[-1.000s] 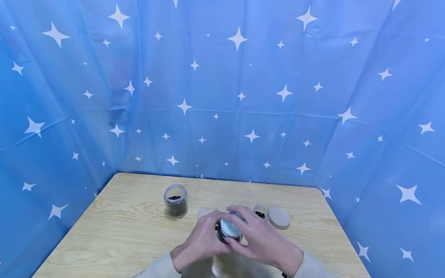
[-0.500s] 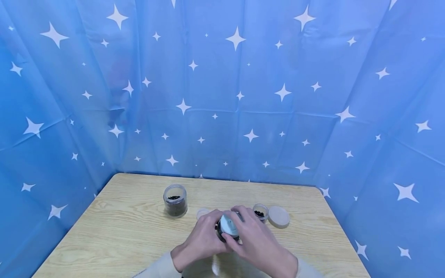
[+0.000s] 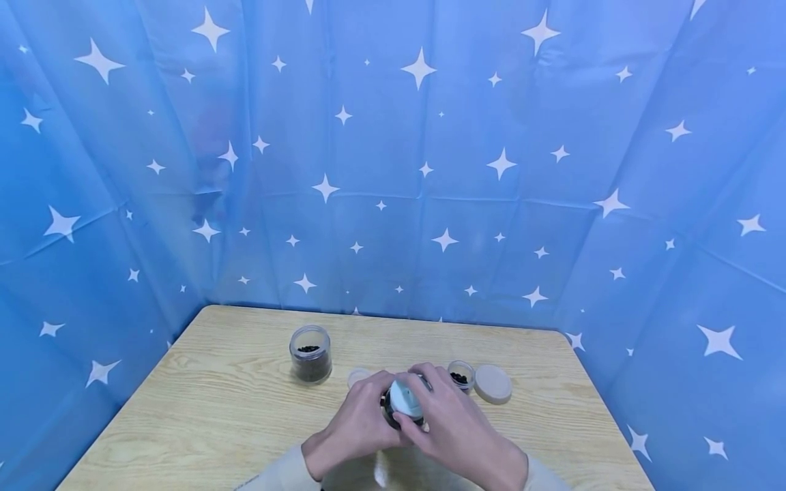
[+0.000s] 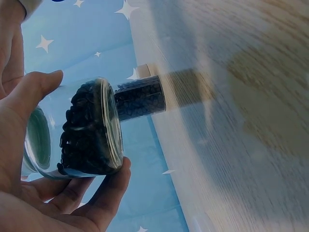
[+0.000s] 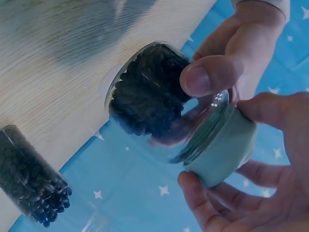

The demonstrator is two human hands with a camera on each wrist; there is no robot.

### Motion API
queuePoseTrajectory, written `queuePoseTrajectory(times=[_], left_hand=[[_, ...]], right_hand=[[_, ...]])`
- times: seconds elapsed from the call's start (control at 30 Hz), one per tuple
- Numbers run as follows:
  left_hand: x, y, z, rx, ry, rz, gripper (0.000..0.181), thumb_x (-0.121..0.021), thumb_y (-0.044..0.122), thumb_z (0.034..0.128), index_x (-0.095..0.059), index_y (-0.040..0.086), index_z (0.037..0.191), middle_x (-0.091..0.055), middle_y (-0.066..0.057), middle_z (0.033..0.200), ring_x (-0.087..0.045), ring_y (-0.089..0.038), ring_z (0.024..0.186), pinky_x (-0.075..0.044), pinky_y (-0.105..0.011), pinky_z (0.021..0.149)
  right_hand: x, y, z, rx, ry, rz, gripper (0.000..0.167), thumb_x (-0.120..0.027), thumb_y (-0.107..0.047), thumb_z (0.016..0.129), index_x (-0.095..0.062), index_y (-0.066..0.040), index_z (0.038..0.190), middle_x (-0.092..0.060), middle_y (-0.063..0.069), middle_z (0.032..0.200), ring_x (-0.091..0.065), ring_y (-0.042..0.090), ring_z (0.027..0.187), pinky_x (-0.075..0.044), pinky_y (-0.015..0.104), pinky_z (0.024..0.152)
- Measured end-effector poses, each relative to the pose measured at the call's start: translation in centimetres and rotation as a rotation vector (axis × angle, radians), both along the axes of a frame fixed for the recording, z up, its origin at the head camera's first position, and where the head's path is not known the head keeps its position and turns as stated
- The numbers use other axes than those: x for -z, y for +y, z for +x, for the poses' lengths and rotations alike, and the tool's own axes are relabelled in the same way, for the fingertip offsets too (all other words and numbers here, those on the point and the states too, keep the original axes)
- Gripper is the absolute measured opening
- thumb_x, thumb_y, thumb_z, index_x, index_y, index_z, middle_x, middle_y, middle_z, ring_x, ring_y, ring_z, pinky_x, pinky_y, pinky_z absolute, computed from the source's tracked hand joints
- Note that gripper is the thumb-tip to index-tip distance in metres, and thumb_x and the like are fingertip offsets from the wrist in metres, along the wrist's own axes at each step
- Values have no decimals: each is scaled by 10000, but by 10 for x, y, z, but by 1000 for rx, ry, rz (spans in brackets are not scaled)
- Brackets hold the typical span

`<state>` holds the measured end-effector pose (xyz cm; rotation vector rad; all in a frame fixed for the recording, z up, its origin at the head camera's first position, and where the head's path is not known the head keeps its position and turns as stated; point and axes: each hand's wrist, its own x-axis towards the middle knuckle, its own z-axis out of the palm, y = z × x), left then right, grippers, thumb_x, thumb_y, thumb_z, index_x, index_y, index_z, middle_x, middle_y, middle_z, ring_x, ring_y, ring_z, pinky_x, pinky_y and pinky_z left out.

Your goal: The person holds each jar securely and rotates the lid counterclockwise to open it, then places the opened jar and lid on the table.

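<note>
In the head view, both hands meet over a glass jar (image 3: pixel 393 409) near the table's front. Dark beans fill part of this jar (image 4: pixel 89 130), seen through its clear wall in the left wrist view. The left hand (image 3: pixel 362 419) grips the jar's body, thumb on one side and fingers on the other. A pale green lid (image 5: pixel 224 150) sits at the jar's mouth. The right hand (image 3: pixel 457 429) holds that lid by its rim, with thumb and fingertips spread around it. Whether the lid is fully seated cannot be made out.
A larger uncovered jar (image 3: pixel 310 365) with dark beans stands back left. Right of the hands are a small uncovered jar (image 3: pixel 461 375) of dark beans and a whitish round lid (image 3: pixel 493 384). A small pale disc (image 3: pixel 358 376) lies partly behind the left hand.
The right hand has turned slightly on the lid, its thumb and wrist shifting a little left. The left hand and jar stay in about the same place.
</note>
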<state>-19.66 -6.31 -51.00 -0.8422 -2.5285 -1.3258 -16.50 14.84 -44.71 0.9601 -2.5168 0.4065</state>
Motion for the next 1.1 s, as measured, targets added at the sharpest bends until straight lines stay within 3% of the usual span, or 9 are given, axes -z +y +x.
queuePoseTrajectory(times=[0.37, 0.63, 0.73, 0.97, 1.1], left_hand=[[1, 0, 0, 20, -5, 15, 647, -1052, 346, 802, -790, 226, 1382, -805, 62, 1161, -710, 11, 1005, -627, -208, 849], [1, 1, 2, 1, 12, -2, 608, -1063, 336, 773, -779, 222, 1299, -792, 91, 1109, -698, 33, 972, -610, -192, 834], [1, 1, 3, -4, -2, -3, 608, -1064, 326, 759, -753, 207, 1268, -781, 92, 1084, -688, 43, 951, -605, -190, 822], [1, 1, 4, 5, -13, 10, 623, -1071, 367, 776, -747, 197, 1280, -797, 81, 1100, -710, 27, 976, -618, -204, 845], [1, 1, 4, 14, -18, 19, 639, -1066, 356, 780, -747, 203, 1313, -803, 82, 1125, -719, 20, 993, -628, -211, 860]], right_hand=[[-3, 10, -8, -131, 2, 7, 476, -905, -302, 1024, -702, -198, 1442, -717, 8, 1386, -722, 192, 1214, -689, 375, 926], [-9, 19, -22, -370, -69, -31, 533, -876, -95, 963, -692, -142, 1461, -704, 3, 1471, -687, 186, 1345, -665, 400, 1081], [-10, 23, -25, -425, -101, -26, 541, -864, -59, 952, -690, -148, 1456, -701, -10, 1511, -673, 191, 1412, -648, 418, 1131], [-11, 28, -28, -430, -164, -2, 518, -846, -68, 972, -694, -173, 1456, -693, -34, 1558, -646, 168, 1487, -624, 397, 1180], [-10, 28, -29, -439, -156, -1, 526, -854, -71, 964, -692, -174, 1454, -691, -23, 1564, -649, 180, 1479, -625, 414, 1177]])
